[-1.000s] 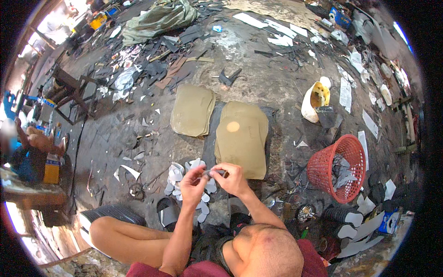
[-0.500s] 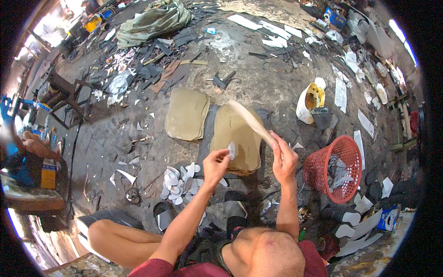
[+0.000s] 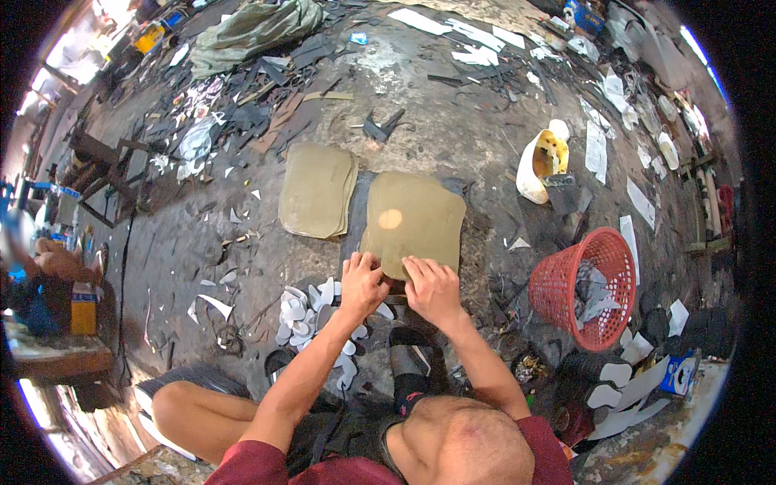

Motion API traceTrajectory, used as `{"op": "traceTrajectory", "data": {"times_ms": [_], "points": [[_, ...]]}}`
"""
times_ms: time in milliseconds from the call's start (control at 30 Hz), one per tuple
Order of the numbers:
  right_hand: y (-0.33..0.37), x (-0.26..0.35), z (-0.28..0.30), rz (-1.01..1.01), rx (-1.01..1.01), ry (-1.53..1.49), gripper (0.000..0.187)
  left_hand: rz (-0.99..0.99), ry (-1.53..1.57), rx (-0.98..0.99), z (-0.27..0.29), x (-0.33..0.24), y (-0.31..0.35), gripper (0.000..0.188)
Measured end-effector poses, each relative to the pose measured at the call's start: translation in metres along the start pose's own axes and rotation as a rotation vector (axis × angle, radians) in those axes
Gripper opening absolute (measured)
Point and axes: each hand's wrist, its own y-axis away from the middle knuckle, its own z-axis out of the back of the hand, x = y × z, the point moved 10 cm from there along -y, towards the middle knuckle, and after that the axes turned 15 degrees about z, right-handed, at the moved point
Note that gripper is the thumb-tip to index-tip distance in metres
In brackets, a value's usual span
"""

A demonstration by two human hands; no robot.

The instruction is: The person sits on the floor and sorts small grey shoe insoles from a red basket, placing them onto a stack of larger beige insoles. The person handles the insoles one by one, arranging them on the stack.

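A stack of olive-tan sheets [image 3: 420, 214] with rounded corners lies on a dark flat mat [image 3: 353, 212] in front of me. A pale round spot [image 3: 390, 219] shows on its top sheet. My left hand [image 3: 364, 284] is closed at the near left corner of that sheet, fingers curled. Beside it, my right hand [image 3: 432, 289] grips the near edge, fingertips on top. A second stack of similar sheets [image 3: 318, 190] lies to the left. White oval pieces [image 3: 307, 311] are heaped beside my left forearm.
A red plastic basket [image 3: 586, 291] holding grey-white scraps tilts at the right. Behind it a cut white container [image 3: 543, 162] has yellow-brown stains inside. Dark offcuts [image 3: 275, 89] and a grey-green cloth bundle [image 3: 255, 34] lie farther back. A dark metal frame [image 3: 109, 174] stands left.
The sheet that my right hand held up now lies flat on the stack. The white oval piece no longer shows in my left hand. Both hands have come together at the near edge.
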Motion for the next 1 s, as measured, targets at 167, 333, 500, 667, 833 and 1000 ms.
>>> {"op": "traceTrajectory", "data": {"times_ms": [167,333,500,667,833,1000], "points": [[0.011,-0.049,0.008,-0.359,0.025,-0.1,0.017,0.115,0.08,-0.021,-0.001,0.006,0.001,0.028],[-0.001,-0.012,0.007,-0.07,0.036,-0.151,0.02,0.118,0.065,-0.055,-0.002,0.006,0.004,0.023],[-0.009,-0.01,-0.015,-0.04,0.247,-0.063,0.028,0.079,0.067,-0.06,-0.001,0.008,0.005,0.019],[-0.021,-0.043,-0.037,-0.146,0.448,-0.162,0.029,0.055,0.1,-0.229,0.016,-0.005,0.018,0.02],[-0.02,-0.033,-0.037,-0.101,0.459,-0.138,0.021,0.041,-0.022,-0.24,0.017,-0.025,0.042,0.028],[-0.007,-0.005,-0.034,-0.054,0.448,0.077,0.015,0.123,0.082,-0.207,0.019,-0.015,0.042,0.024]]}}
